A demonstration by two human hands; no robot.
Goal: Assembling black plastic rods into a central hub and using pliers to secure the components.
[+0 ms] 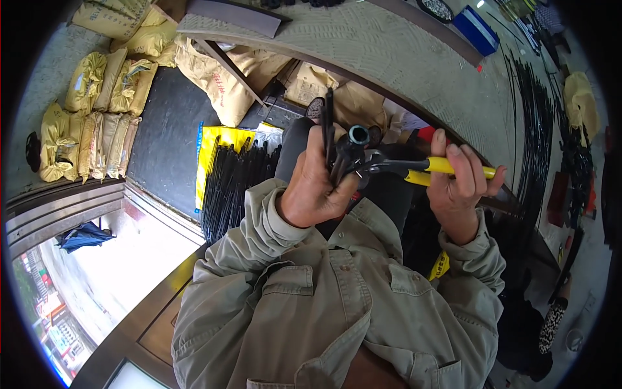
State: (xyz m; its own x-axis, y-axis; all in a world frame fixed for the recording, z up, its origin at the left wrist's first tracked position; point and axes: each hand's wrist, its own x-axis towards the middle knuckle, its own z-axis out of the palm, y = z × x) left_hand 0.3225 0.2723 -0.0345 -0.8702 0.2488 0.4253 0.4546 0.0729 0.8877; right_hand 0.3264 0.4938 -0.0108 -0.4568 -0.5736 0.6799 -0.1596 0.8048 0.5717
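Observation:
In front of my chest, my left hand (317,181) is wrapped round what looks like a black umbrella frame (348,155), with thin dark ribs and a hollow round tube end pointing up at me. My right hand (463,183) grips pliers (414,170) by their yellow handles, thumb and fingers on either side. The pliers' metal jaws meet the frame just right of my left fingers. Whether they bite on a part of it, I cannot make out. My left palm hides the frame's lower part.
Many black rods (236,178) lie on a yellow sack (214,139) to the left. Stuffed sacks (97,139) are stacked farther left. A worktable (363,52) stands ahead, with a blue box (476,31) at its far right. More black rods (534,123) lie on the right.

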